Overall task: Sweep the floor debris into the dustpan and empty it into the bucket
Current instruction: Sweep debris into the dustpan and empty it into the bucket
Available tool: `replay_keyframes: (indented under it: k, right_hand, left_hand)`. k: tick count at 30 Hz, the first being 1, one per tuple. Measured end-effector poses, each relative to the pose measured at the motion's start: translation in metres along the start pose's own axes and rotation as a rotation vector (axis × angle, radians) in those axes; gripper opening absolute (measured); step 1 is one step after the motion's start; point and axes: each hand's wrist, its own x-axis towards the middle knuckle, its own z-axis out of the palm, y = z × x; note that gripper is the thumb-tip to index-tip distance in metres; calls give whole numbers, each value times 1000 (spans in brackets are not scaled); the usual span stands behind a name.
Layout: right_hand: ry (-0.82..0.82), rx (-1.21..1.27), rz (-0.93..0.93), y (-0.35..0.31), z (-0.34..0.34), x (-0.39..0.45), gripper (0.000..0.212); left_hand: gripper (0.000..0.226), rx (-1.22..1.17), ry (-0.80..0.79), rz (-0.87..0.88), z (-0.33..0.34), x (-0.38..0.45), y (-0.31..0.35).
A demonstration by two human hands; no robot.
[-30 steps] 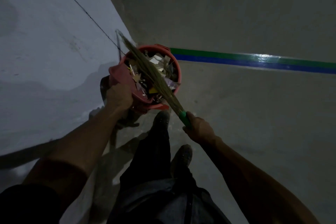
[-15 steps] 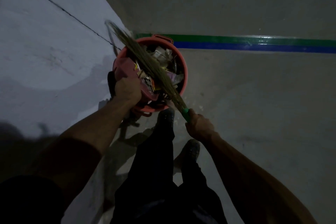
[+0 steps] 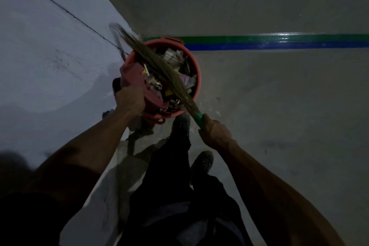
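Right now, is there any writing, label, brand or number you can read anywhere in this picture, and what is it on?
None can be read.
Scraps in the bucket: paper and packaging pieces, some yellow and purple, but any print is too dark and blurred to make out.
Dustpan: no label shows.
Broom with green grip: no marking shows.
Floor stripe: plain green and blue bands, no letters.

I see a green-and-blue stripe [image 3: 279, 43] at two o'clock, a wall crack [image 3: 65, 11] at ten.
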Motion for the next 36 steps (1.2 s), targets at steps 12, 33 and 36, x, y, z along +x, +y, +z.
replay_keyframes:
  k: [12,33,36]
  right_hand:
    - [184,25,-148,19,-7,-101,50]
    - [352,206,-157,67,13,-223,45]
    - [380,261,-115,71,11,-228,53]
  left_hand:
    - [21,88,132,-27,-9,-115,3]
    - [31,-269,398,-11,58,-232,9]
    - [36,-311,418,-62,68,-244,17]
